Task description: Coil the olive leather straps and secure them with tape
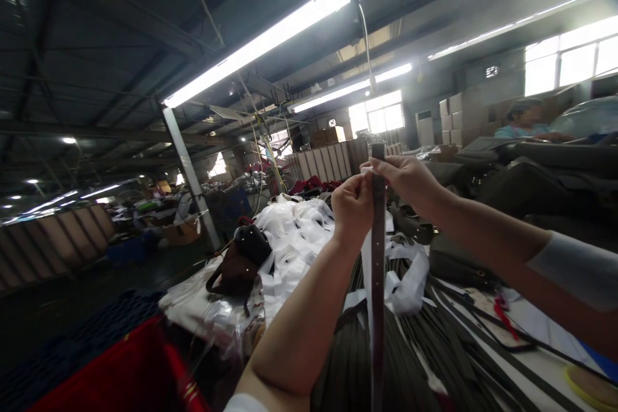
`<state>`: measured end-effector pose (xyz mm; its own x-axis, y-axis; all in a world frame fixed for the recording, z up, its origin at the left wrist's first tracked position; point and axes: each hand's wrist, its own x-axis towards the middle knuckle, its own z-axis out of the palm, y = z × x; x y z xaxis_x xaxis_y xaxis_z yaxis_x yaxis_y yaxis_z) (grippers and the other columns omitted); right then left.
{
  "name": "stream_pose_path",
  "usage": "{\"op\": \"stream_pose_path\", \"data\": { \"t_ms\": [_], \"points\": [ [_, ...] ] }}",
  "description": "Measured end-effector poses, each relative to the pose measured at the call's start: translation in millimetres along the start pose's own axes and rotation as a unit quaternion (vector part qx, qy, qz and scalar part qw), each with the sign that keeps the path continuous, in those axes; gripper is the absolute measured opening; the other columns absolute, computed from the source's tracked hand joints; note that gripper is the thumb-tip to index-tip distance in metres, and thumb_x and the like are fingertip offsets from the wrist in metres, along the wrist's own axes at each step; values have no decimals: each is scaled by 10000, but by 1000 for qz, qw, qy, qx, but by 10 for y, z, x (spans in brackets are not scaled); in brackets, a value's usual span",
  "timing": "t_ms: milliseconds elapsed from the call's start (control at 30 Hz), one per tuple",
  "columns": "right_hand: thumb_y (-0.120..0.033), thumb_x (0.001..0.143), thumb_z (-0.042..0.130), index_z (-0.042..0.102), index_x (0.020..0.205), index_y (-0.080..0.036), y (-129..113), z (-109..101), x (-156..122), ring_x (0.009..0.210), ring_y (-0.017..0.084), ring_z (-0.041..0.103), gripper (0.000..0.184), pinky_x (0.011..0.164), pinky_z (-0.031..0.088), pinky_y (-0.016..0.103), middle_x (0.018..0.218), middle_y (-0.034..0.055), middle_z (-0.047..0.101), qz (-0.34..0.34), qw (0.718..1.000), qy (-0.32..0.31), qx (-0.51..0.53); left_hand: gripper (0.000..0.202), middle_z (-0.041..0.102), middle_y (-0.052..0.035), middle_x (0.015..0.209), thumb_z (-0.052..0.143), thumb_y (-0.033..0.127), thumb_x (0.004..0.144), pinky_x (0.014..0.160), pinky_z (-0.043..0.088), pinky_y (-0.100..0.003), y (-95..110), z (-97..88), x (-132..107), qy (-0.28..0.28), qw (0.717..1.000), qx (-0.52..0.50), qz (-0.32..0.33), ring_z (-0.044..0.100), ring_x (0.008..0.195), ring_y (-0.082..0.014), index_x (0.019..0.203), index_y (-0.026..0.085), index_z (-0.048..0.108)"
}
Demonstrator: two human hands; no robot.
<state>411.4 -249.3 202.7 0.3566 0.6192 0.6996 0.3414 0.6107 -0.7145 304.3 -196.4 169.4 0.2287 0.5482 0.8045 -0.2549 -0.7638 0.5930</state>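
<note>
A long dark strap (378, 257) with a row of small holes stands upright before me. My left hand (354, 203) is closed at its left edge near the top, fingers curled against it. From the other side, my right hand (408, 180) pinches the strap close to its upper end. A bit of white wrapping shows between my fingertips, and a white strip (366, 270) hangs along the strap's left side. Below lies a thick bundle of dark straps (347, 354). Loose white strips (408, 283) lie on and beside them.
A heap of white strips (294, 238) covers the table beyond, beside a dark brown bag (241, 264). A red bin (120, 373) stands at lower left. Dark bags (521, 193) are piled at right, where another person (526, 119) sits behind. A yellow-rimmed disc (591, 387) lies lower right.
</note>
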Motion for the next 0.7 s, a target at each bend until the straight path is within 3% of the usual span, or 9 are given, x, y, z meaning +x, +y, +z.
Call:
{"op": "stream_pose_path", "data": {
  "t_ms": [133, 333, 700],
  "points": [
    [-337, 888, 670, 685, 1065, -153, 10, -55, 64, 617, 153, 690, 256, 559, 539, 240, 697, 26, 746, -7, 1000, 3, 18, 434, 658, 11, 581, 534, 511, 935, 451, 419, -180, -93, 24, -90, -24, 998, -40, -36, 585, 482, -106, 713, 166, 677],
    [-311, 898, 645, 696, 976, -154, 132, -7, 34, 727, 179, 740, 182, 640, 589, 255, 811, 72, 793, -34, 999, -4, 5, 418, 670, 14, 587, 571, 536, 904, 439, 451, -185, -161, 32, -103, -12, 995, -66, -67, 627, 481, -122, 739, 168, 682],
    [-406, 888, 608, 690, 1030, -193, 326, 118, -146, 712, 223, 732, 269, 436, 530, 239, 842, 56, 777, 17, 1000, 2, 5, 403, 614, 26, 544, 604, 507, 882, 430, 440, -175, -164, 39, -135, 9, 993, -93, -76, 564, 446, -97, 691, 155, 649]
  ]
}}
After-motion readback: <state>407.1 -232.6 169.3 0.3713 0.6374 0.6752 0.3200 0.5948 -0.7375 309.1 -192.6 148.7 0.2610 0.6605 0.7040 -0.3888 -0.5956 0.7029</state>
